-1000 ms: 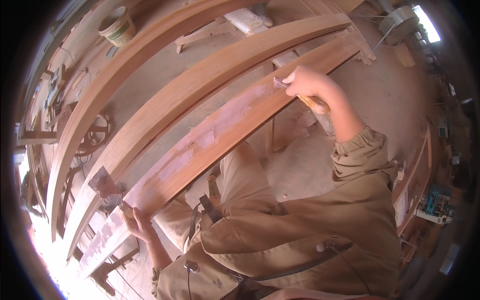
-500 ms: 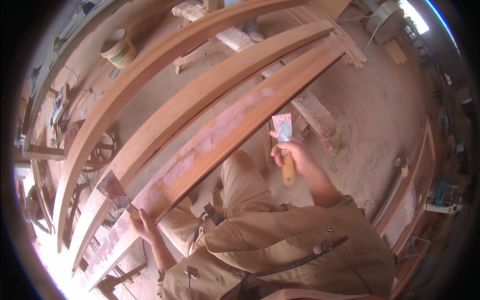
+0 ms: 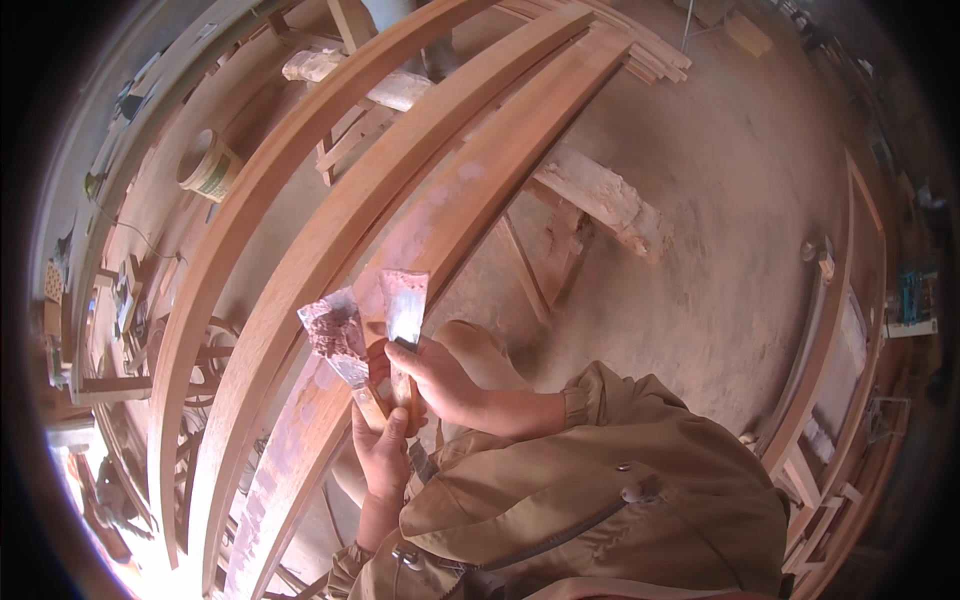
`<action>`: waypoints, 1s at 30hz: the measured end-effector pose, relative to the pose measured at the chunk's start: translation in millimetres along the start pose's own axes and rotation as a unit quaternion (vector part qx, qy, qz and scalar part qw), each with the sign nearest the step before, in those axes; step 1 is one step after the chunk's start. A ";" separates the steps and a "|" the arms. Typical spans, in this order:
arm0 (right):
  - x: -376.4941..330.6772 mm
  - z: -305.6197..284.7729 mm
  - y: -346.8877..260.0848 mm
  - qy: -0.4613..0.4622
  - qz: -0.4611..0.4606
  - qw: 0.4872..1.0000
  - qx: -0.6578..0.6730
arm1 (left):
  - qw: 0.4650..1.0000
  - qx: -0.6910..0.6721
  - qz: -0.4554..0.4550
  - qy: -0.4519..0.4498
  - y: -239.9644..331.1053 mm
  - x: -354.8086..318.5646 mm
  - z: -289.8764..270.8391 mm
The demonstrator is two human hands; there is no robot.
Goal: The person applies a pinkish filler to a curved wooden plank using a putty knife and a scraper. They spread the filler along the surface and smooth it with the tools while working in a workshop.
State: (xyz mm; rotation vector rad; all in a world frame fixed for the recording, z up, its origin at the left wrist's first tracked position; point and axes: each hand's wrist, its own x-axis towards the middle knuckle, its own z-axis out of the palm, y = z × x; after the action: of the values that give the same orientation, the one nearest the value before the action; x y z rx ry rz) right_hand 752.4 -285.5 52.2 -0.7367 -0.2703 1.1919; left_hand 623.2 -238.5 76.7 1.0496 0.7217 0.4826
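My left hand (image 3: pixel 383 450) is closed round the wooden handle of a putty knife (image 3: pixel 337 338) whose broad blade carries a lump of pinkish putty. Close beside it, my right hand (image 3: pixel 440 378) grips a second putty knife (image 3: pixel 404 305), its metal blade smeared pink near the edge. The two blades point away from me and stand side by side; whether they touch, I cannot tell. Under and beyond them runs the nearest long wooden board (image 3: pixel 500 190), with patches of pink putty along its face. My right fingers partly hide the handle they hold.
Two more curved wooden beams (image 3: pixel 365 190) lie farther left, alongside the board. A white bucket (image 3: pixel 210 165) stands on the floor beyond them. A rough, pale-crusted beam (image 3: pixel 600 200) supports the boards from below. Framed wooden pieces (image 3: pixel 815 400) lean at the right.
My right hand has moved left with its putty knife, and my left hand has come right, bringing the two blades together. The view has shifted, and putty now shows heaped on the left blade.
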 end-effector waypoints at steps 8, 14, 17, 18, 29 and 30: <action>-89.5 -195.0 82.1 0.206 0.079 0.887 -0.405 | 0.992 0.070 0.021 0.100 11.3 -6.4 -49.8; -198.7 -322.6 209.4 0.249 0.435 0.690 -0.523 | 0.974 0.115 0.096 0.170 35.6 17.2 -95.2; -205.6 -307.3 217.7 0.348 0.463 0.702 -0.415 | 0.966 0.143 0.104 0.190 44.9 40.9 -110.2; -208.0 -303.6 218.4 0.363 0.470 0.699 -0.398 | 0.962 0.144 0.100 0.211 48.4 51.3 -105.5; -195.6 -255.3 119.6 0.430 0.528 0.654 -0.329 | 0.975 0.178 0.013 0.131 66.6 160.5 -78.4; -189.6 -258.1 103.7 0.432 0.528 0.651 -0.334 | 0.975 0.184 0.015 0.128 66.5 168.0 -70.8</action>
State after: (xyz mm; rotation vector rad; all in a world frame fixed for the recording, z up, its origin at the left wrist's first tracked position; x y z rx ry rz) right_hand 748.6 -536.9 -171.6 -2.2302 0.6976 1.6360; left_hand 683.5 -54.5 64.3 1.3601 1.0527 0.5273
